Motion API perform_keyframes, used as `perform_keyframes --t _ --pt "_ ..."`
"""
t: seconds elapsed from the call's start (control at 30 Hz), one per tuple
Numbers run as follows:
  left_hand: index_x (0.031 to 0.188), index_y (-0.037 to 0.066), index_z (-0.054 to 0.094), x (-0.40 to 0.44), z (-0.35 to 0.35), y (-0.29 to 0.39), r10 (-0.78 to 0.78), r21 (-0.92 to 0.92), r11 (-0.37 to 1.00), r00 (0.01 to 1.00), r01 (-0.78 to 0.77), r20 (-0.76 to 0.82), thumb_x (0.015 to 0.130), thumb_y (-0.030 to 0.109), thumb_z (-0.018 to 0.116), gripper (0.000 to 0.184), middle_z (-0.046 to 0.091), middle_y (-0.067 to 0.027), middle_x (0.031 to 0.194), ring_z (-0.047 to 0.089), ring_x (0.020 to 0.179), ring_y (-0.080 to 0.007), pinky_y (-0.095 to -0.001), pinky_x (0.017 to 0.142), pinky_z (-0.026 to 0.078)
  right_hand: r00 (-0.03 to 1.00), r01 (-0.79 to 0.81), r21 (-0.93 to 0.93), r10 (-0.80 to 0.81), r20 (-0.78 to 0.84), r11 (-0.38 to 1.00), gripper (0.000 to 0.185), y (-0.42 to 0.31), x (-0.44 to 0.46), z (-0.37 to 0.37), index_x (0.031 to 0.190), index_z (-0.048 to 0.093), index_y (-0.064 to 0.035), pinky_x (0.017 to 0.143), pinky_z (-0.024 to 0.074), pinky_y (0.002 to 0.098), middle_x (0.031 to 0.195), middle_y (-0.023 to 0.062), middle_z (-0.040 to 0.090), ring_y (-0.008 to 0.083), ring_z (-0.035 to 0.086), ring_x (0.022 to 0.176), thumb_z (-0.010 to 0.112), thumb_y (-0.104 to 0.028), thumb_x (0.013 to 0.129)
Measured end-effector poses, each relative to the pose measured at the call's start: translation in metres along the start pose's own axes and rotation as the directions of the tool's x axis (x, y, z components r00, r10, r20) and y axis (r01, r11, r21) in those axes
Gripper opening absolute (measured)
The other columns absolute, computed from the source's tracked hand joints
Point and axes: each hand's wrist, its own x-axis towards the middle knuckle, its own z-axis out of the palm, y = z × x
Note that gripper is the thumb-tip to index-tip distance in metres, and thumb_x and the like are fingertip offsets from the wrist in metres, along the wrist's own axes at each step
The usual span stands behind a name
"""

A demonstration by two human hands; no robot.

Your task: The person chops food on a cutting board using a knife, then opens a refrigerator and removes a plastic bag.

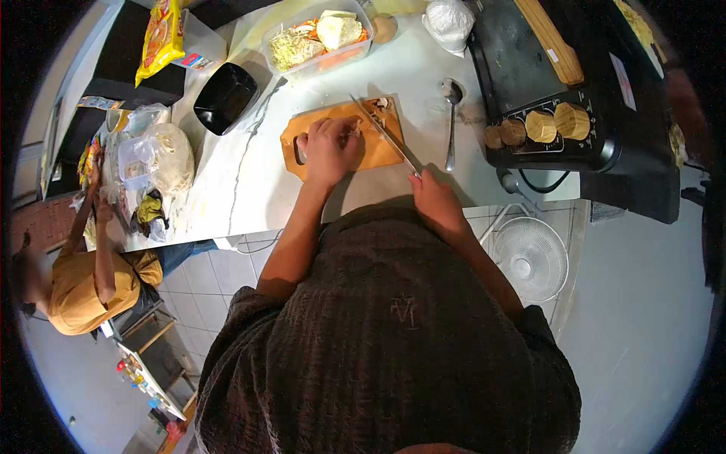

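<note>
My right hand (437,203) grips a knife (390,142) by its handle. Its blade slants up and left over the right part of a wooden cutting board (378,157). On the board, my left hand (330,148) is closed, fingers curled down beside the blade. Something small and pale shows at its fingertips, too hidden to name. Several small brownish-white pieces (383,104) lie beyond the blade at the board's far right corner. A clear plastic container (318,69) behind the board holds shredded vegetables and a pale cut chunk.
A black bowl (225,98) stands left of the board, and a spoon (451,125) lies to its right. At the right is a black griddle (514,68) with wooden knobs. Plastic bags (168,157) crowd the left, where another person in a yellow shirt (91,291) stands.
</note>
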Motion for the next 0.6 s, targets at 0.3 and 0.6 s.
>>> perform_keyframes --t 0.3,0.6 --pt "0.097 0.016 0.072 -0.009 -0.003 -0.006 0.036 0.132 0.991 0.996 -0.025 -0.081 0.078 0.026 0.072 0.022 0.068 -0.0010 0.099 0.056 0.103 -0.0240 -0.0450 0.088 0.031 1.000 0.012 -0.010 -0.012 0.008 1.000 0.035 -0.001 -0.002 -0.003 0.095 0.053 -0.0007 0.068 0.0450 0.0582 0.080 0.0297 0.062 0.0525 0.058 0.080 0.048 -0.035 0.100" --pt "0.089 0.015 0.073 0.001 0.011 -0.007 -0.008 0.177 0.984 0.995 0.026 -0.101 0.082 0.026 0.070 0.013 0.070 -0.0027 0.089 0.058 0.100 -0.0248 -0.0450 0.085 0.032 0.998 0.032 0.030 -0.033 0.052 0.999 0.039 -0.003 -0.004 -0.003 0.095 0.056 -0.0031 0.070 0.0469 0.0613 0.084 0.0303 0.063 0.0528 0.060 0.081 0.046 -0.040 0.099"
